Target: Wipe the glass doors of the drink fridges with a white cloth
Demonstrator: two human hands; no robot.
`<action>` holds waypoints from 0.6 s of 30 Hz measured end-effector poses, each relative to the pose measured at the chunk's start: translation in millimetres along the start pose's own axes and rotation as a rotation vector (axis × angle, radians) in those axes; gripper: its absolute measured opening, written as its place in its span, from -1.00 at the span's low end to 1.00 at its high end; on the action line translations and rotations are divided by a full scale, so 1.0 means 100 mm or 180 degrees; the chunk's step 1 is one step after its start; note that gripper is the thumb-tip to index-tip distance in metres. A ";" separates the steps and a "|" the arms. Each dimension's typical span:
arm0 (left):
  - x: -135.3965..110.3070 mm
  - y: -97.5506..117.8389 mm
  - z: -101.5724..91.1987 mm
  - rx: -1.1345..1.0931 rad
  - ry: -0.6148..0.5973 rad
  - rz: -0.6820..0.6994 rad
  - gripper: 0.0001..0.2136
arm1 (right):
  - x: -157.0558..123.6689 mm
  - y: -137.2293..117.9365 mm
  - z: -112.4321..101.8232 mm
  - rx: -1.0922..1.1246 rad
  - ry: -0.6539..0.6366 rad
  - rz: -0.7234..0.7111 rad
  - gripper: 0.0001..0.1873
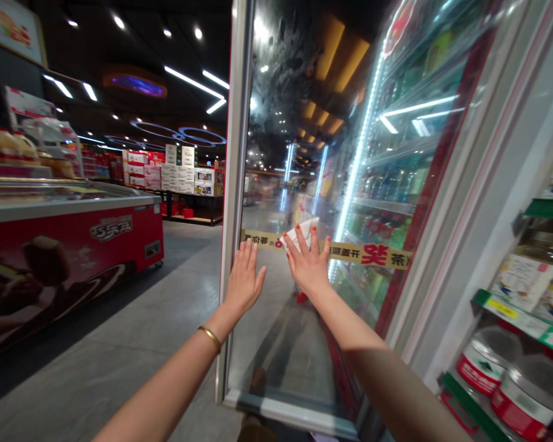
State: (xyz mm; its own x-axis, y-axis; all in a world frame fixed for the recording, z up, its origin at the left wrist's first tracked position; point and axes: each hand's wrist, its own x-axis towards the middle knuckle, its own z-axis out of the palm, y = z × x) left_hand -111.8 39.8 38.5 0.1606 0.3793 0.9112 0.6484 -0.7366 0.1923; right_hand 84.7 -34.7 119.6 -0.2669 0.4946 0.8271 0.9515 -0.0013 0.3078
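An open glass fridge door (pixel 276 344) stands in front of me, misted over, with a yellow sticker strip (pixel 373 253) across it. My left hand (pixel 245 277) lies flat against the glass near the door's silver edge, fingers stretched out, a gold bangle on the wrist. My right hand (pixel 308 261) presses a white cloth (pixel 300 232) against the glass just above the strip, fingers spread over it.
Behind the door, lit fridge shelves (pixel 396 202) hold drinks. Green shelves (pixel 525 319) with jars and boxes are at the right. A red chest freezer (pixel 74 245) stands at the left across a grey aisle floor (pixel 133 331). Stacked cartons (pixel 179 172) are far back.
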 end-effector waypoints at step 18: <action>0.26 0.39 0.21 0.0106 0.0302 0.0107 -0.31 | -0.30 0.23 -0.06 -0.0107 0.0139 -0.0101 -0.29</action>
State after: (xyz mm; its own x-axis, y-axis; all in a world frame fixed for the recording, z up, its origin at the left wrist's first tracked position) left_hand -66.3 32.5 62.0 0.1125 0.2987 0.9477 0.6685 -0.7284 0.1502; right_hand 113.1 -54.5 104.9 -0.3039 0.4565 0.8362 0.9369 -0.0157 0.3491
